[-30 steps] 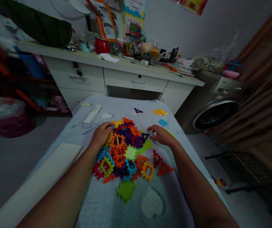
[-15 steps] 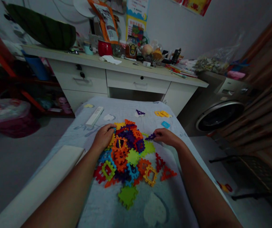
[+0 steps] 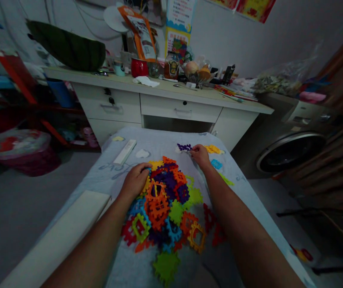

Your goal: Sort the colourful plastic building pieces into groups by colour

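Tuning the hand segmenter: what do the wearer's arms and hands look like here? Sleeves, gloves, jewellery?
The left forearm and right forearm are bare to the frame edge, no sleeves in view. The left hand and right hand: no gloves, watch or bracelet. Rings too dim to tell.

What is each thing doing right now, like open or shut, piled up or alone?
block pile, heaped and jumbled
left hand, resting on block pile
right hand, fingertips at purple pieces
purple pieces, grouped apart
yellow pieces, grouped apart
desk drawers, shut
washer door, shut
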### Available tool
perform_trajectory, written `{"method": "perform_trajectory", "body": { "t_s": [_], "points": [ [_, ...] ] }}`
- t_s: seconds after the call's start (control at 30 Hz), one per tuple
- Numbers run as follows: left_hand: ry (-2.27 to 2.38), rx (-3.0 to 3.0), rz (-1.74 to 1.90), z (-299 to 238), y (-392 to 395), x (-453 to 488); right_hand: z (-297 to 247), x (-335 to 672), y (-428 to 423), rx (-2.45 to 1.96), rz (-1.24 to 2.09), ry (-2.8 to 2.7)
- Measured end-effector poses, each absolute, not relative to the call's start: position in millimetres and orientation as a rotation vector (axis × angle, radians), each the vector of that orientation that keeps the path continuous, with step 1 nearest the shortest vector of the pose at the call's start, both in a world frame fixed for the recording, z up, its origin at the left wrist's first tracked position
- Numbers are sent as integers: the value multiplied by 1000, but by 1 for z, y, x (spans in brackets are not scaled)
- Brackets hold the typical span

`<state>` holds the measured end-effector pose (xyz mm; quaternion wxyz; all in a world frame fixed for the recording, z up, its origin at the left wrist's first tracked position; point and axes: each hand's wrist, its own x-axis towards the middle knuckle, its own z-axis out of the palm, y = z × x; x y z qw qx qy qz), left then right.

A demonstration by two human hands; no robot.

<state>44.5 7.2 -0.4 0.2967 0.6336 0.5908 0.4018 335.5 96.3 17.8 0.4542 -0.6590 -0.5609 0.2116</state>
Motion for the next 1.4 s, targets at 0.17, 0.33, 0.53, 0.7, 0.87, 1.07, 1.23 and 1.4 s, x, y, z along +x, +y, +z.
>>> {"method": "perform_trajectory", "body": {
  "t_s": [0.17, 0.33, 0.53, 0.7, 0.87, 1.07, 1.23, 1.4],
  "points": [
    [1580, 1668, 1075, -3, 7, 44, 11, 324, 125, -1653, 227, -1404],
    [1562, 1678, 1077, -3, 7, 43, -1, 321, 133, -1714, 98, -1506],
    [1558, 1678, 1078, -3, 7, 43, 0, 327, 120, -1622, 217, -1852],
    [1560, 1676, 1090, -3, 7, 44, 16, 336, 104, -1608, 374, -1837],
    [1553, 1697, 1078, -1, 6, 44, 32, 327, 81, -1425, 796, -1966],
    [1570, 1691, 1068, -1, 6, 44, 31, 301, 67, -1358, 798, -2150],
    [1588, 1694, 1058, -1, 5, 44, 24, 288, 66, -1342, 681, -2206],
    [1594, 1698, 1059, -1, 5, 44, 25, 287, 66, -1359, 606, -2169]
  ]
}}
